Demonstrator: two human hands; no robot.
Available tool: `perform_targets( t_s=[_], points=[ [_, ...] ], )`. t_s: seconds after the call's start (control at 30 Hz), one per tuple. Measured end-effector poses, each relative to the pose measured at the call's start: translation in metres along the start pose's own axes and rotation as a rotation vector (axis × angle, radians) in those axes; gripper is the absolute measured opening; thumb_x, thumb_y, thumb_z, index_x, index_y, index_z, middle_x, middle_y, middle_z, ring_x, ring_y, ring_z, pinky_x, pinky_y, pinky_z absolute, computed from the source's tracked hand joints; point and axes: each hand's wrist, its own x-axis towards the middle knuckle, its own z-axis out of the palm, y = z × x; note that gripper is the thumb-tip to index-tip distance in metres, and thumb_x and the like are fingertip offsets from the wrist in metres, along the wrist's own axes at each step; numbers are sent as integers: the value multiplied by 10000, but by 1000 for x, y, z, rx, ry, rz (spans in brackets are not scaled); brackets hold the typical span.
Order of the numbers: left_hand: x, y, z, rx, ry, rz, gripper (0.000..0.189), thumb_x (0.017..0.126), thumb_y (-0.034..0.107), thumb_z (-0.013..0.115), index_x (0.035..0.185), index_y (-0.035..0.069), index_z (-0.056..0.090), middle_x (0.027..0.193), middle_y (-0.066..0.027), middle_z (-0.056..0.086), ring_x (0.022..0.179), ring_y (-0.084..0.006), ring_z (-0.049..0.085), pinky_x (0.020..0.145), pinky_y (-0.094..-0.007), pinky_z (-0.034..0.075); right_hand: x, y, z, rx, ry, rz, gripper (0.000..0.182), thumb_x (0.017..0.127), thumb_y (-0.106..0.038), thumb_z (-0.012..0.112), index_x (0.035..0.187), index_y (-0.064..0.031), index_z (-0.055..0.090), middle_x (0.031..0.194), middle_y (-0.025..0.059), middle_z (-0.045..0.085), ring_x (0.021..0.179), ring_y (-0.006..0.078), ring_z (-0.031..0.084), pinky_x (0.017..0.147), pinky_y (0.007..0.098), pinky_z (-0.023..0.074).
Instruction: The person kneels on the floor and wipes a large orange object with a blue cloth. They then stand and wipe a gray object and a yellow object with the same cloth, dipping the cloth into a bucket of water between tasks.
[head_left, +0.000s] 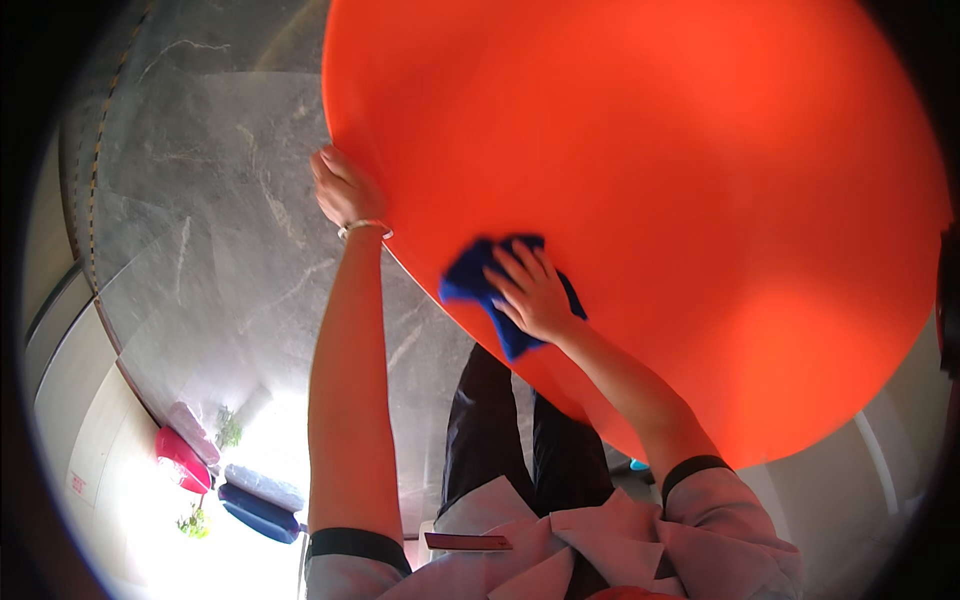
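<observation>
A large, smooth, rounded orange panel (637, 150) fills much of the view before me; whether it is a tabletop or part of a seat cannot be told. My left hand (345, 191) is curled over its left edge, with a light bracelet at the wrist. On the near left part of the orange surface, my right hand (532, 292) lies over a crumpled blue cloth (469, 274), fingers spread and pressing it down. The cloth is slightly blurred. Part of it is hidden beneath my palm.
Grey veined flooring (225, 187) spreads to the left, with a black-and-yellow striped line (94, 180) near the wall. A pink seat (182, 459) and a dark blue seat (259, 517) stand lower left, by bright light. My legs (484, 427) are just below the panel.
</observation>
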Motion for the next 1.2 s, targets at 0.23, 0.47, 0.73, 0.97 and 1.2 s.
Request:
perform_targets(
  t_s=[0.23, 0.47, 0.73, 0.97, 1.2],
  points=[
    [-10, 10, 6, 29, 7, 26, 375, 976, 350, 336, 929, 41, 544, 867, -225, 594, 794, -462, 550, 647, -516, 412, 266, 20, -78, 9, 789, 27, 464, 785, -273, 652, 1215, -116, 575, 1433, 108, 378, 1313, 375, 326, 1036, 526, 300],
    [-9, 17, -4, -73, -26, -208, 378, 972, 371, 334, 904, 68, 549, 797, -175, 581, 697, -364, 530, 633, -451, 411, 377, -53, -207, -612, -42, -322, 220, 751, -241, 607, 902, -136, 727, 976, 60, 685, 1029, 296, 583, 931, 485, 389],
    [-17, 38, 1, -19, -30, -107, 419, 984, 390, 313, 876, 55, 541, 780, -166, 597, 644, -364, 536, 598, -449, 408, 405, 38, -420, -464, 47, 233, 398, 832, -355, 510, 1139, -160, 671, 1188, 87, 633, 1130, 250, 577, 936, 521, 407],
    [-2, 22, -6, 47, 18, -33, 466, 999, 385, 259, 939, 28, 553, 849, -195, 625, 739, -403, 579, 629, -492, 413, 255, 96, -579, -353, 353, 490, 534, 830, -452, 450, 1126, -58, 653, 1212, 187, 591, 1129, 328, 572, 972, 438, 410],
    [-7, 28, -4, 183, -1, -46, 509, 997, 382, 220, 1039, 24, 579, 992, -217, 635, 886, -450, 583, 719, -537, 456, 16, 184, -636, -335, 548, 849, 591, 792, -539, 461, 1098, -79, 670, 1189, 152, 608, 1107, 317, 580, 943, 432, 427]
  ],
)
